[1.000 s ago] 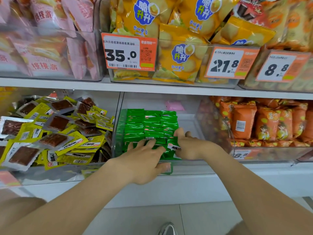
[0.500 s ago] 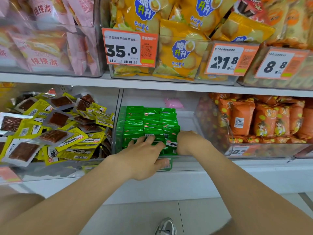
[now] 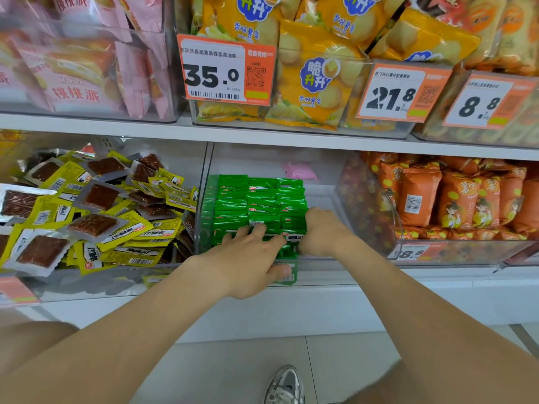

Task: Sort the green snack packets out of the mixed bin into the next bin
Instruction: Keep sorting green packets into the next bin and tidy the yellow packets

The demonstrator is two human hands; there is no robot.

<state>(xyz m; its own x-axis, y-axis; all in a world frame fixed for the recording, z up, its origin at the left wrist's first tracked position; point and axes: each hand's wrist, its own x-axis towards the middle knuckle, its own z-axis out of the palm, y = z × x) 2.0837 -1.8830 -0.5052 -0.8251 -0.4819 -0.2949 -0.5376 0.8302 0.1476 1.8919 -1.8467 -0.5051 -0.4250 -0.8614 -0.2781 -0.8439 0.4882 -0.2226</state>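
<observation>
- Left hand point(image 3: 248, 258) lies flat, fingers spread across the front green packets point(image 3: 259, 199), thumb outside the clear bin point(image 3: 320, 259) at its front wall.
- Right hand point(image 3: 323, 231) curls against the stack's right edge; grip hidden, can't tell.
- Bare bin floor on the right; mixed bin point(image 3: 87, 284) on the left.

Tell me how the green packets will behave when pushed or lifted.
The green packets look glossy, so they are probably slippery. They seem to be small, thin film pouches, likely light and bendy. Packed in tight rows, they may slump or topple once neighbours are pulled out.
</observation>
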